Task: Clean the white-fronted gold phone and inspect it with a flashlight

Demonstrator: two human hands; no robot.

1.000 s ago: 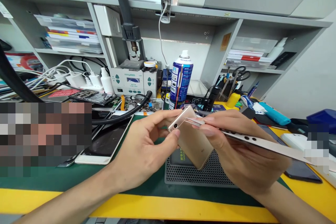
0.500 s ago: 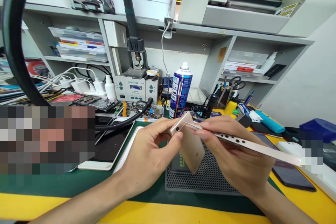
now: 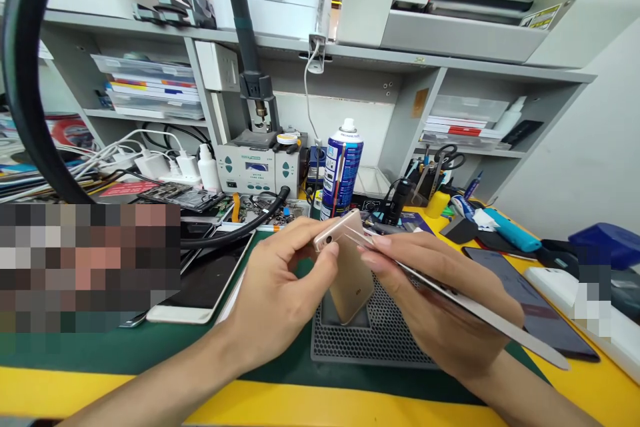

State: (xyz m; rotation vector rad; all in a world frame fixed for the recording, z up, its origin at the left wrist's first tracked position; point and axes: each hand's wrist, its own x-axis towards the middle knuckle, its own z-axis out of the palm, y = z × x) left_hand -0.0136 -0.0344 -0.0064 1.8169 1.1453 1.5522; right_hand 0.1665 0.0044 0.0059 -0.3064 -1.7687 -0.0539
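A gold phone (image 3: 354, 280) is tilted up on edge over a dark honeycomb mat (image 3: 385, 340), its back and camera end facing me. My left hand (image 3: 285, 287) grips its upper left corner, thumb beside the camera lens. Metal tweezers (image 3: 480, 313) lie in my right hand (image 3: 440, 293), pinched between thumb and fingers. Their tips are at the phone's back near the top, close to the left thumb; whether they touch it I cannot tell.
Behind the phone stands a blue spray can (image 3: 343, 170). A hot air station (image 3: 257, 167) is further back. White-framed phone (image 3: 215, 280) at left, dark phone (image 3: 535, 307) at right. A thick black hose (image 3: 23, 80) loops across the left.
The phone has shifted slightly left and turned a little. The tweezers have rolled, and their rear end now points lower. Both hands keep their holds.
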